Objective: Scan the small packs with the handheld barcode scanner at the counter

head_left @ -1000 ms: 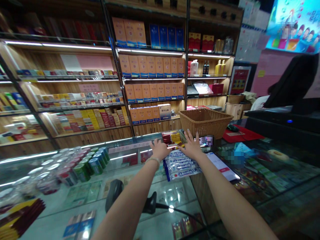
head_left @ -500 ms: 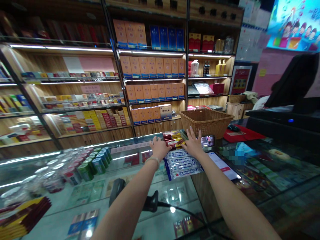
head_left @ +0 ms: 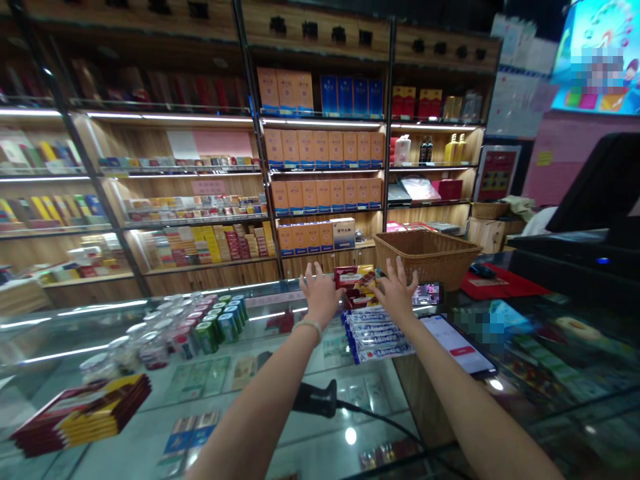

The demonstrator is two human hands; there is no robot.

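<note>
My left hand has its fingers stretched out beside the left end of some maroon-and-yellow snack packets, its thumb close to them. Across from it, my right hand is spread at their right end, and I cannot tell whether its fingertips touch the wrappers. Just nearer to me lies a row of white-and-blue snack packets, partly hidden by my right wrist. A black handheld scanner rests on the glass under my left forearm, which covers part of it.
A wicker basket stands behind my right hand. Two phones, one large and one small, lie to the right. Several cans and a stack of maroon-and-yellow packets occupy the left. A monitor rises at right.
The camera view has swung left and up. My left hand's fingers have straightened and lifted beside the maroon-and-yellow packets; my right hand's fingers stay spread. More of the packets shows between my hands.
</note>
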